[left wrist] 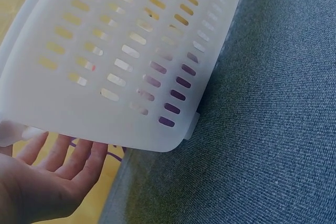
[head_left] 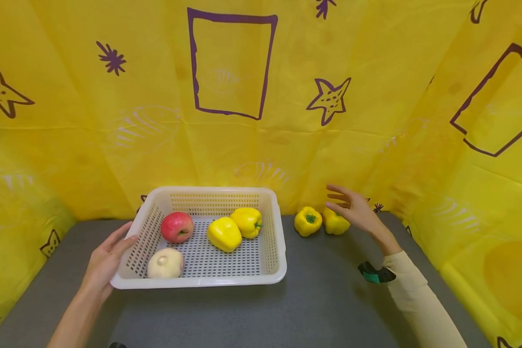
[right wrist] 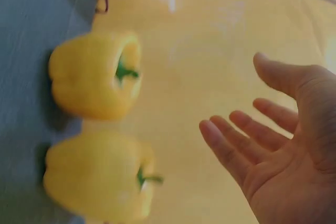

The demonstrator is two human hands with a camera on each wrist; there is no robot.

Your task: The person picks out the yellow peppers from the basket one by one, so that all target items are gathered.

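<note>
My left hand (head_left: pixel 106 263) grips the left rim of a white slotted plastic basket (head_left: pixel 200 283), its thumb over the edge; in the left wrist view its fingers (left wrist: pixel 79 161) curl beneath the rim. Inside lie a red apple (head_left: pixel 177 227), a round cream-coloured item with a small knob (head_left: pixel 166 264), and two yellow bell peppers (head_left: pixel 224 234). My right hand (head_left: pixel 357 209), fingers spread and holding nothing, hovers by two more yellow bell peppers (head_left: pixel 308 221) right of the basket. The right wrist view shows a gap between that hand and both peppers (right wrist: pixel 94 77).
Basket and loose peppers are on a dark grey tabletop (head_left: pixel 313 299). Yellow printed cloth (head_left: pixel 226 145) hangs behind and along both sides, close behind the peppers. A small black object (head_left: pixel 117 345) shows at the bottom edge.
</note>
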